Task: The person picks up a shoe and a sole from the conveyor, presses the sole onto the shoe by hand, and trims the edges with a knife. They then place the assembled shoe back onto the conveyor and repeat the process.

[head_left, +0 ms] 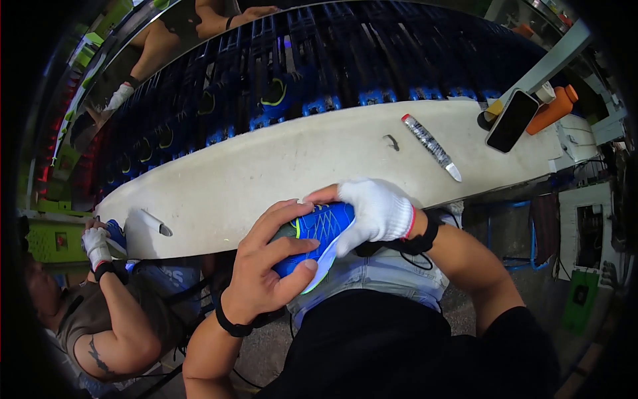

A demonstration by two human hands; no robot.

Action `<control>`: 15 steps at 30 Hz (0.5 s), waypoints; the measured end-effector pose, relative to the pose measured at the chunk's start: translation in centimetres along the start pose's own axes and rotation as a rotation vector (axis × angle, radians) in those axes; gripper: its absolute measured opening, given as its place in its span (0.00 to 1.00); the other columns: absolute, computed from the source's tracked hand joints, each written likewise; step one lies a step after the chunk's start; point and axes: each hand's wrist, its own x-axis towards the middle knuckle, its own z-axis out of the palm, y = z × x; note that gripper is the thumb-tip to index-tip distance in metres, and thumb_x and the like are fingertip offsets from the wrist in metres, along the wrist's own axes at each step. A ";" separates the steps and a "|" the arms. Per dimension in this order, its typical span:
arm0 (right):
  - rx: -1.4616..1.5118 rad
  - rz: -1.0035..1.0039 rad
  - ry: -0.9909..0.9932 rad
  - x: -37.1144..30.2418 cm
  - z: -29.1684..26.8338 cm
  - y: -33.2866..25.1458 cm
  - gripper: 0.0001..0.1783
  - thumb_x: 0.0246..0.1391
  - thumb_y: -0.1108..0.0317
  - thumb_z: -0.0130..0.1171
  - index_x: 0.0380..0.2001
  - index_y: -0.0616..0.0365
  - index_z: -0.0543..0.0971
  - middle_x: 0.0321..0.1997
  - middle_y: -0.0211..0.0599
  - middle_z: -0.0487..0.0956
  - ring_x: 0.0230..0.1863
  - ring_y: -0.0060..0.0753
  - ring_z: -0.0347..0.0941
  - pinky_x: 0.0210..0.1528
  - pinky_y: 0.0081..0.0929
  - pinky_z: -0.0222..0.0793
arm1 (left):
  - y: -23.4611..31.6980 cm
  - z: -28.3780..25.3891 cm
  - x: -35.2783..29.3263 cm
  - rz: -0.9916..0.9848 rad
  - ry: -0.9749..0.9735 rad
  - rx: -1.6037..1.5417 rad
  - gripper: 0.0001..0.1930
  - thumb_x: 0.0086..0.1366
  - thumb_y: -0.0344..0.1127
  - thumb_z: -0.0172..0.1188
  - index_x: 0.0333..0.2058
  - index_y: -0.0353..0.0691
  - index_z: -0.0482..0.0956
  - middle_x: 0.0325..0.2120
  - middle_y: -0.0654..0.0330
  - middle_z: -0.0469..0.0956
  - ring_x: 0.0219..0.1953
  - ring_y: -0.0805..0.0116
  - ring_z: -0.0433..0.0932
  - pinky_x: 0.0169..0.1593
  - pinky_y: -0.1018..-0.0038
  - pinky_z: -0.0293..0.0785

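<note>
A blue sneaker [327, 229] with a yellow-green collar trim and a pale sole is held between my two hands, above my lap at the near edge of the bench. My bare left hand [269, 259] grips its heel end, fingers over the upper and thumb near the sole. Around the toe end closes my right hand [375, 213], in a white knit glove with some fingertips bare. Part of the shoe is covered by my fingers. Beyond it, on the bench, lies a knife [432, 147] with a wrapped handle and a small dark scrap [392, 141].
The pale bench [266, 176] curves across, with a dark roller conveyor [279, 86] carrying blue shoes behind it. At the right are a phone [512, 121] and an orange bottle [553, 110]. A co-worker [116, 319] sits at the left, beside another blade [156, 224].
</note>
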 end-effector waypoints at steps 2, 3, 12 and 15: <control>0.345 -0.156 0.237 -1.1 0.4 3.5 0.60 0.45 0.48 0.87 0.73 0.68 0.67 0.72 0.50 0.77 0.74 0.43 0.72 0.77 0.41 0.67 | 0.0 0.0 0.8 -0.032 0.026 -0.066 0.10 0.58 0.32 0.71 0.38 0.35 0.90 0.59 0.42 0.81 0.64 0.36 0.79 0.70 0.49 0.73; 0.224 -0.225 0.343 -1.9 0.9 2.8 0.60 0.46 0.45 0.85 0.73 0.67 0.68 0.71 0.51 0.78 0.73 0.44 0.74 0.77 0.41 0.66 | 0.0 -0.3 0.9 0.010 0.018 -0.035 0.13 0.61 0.33 0.71 0.43 0.33 0.88 0.58 0.41 0.82 0.63 0.38 0.80 0.69 0.52 0.74; -0.611 -0.433 0.656 -9.2 2.7 -3.4 0.55 0.44 0.55 0.88 0.72 0.59 0.68 0.69 0.55 0.75 0.66 0.58 0.78 0.68 0.47 0.73 | -3.8 -1.1 12.6 -0.106 0.034 -0.004 0.22 0.70 0.36 0.72 0.57 0.32 0.78 0.50 0.50 0.85 0.52 0.61 0.87 0.55 0.67 0.83; -0.425 -0.341 0.674 -11.1 2.2 -2.7 0.59 0.45 0.62 0.87 0.77 0.59 0.63 0.72 0.53 0.73 0.71 0.48 0.74 0.73 0.41 0.69 | -11.1 -2.9 20.0 -0.262 0.055 0.290 0.34 0.64 0.49 0.72 0.60 0.29 0.77 0.53 0.36 0.84 0.57 0.40 0.84 0.61 0.57 0.80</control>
